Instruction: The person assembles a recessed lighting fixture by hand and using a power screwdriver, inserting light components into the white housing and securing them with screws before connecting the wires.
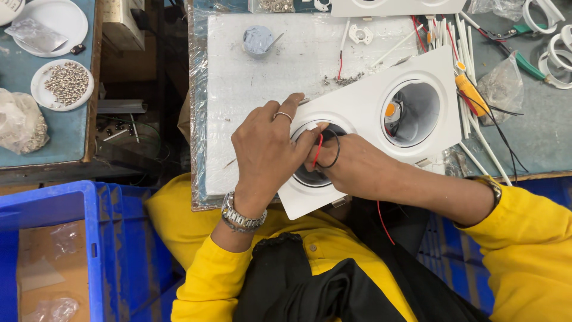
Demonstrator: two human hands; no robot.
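A white twin downlight housing lies on the white work board in front of me. Its right opening shows an orange LED chip inside. My left hand, with a ring and a metal watch, rests over the left opening and presses on its rim. My right hand reaches into that same opening and pinches a red wire and a black wire that loop up between the fingers. Another red wire hangs down beneath my right forearm.
A small cup of grey paste stands at the board's far side. White rods, an orange-handled tool and plastic bags lie to the right. A plate of small metal parts sits far left. Blue crates flank my lap.
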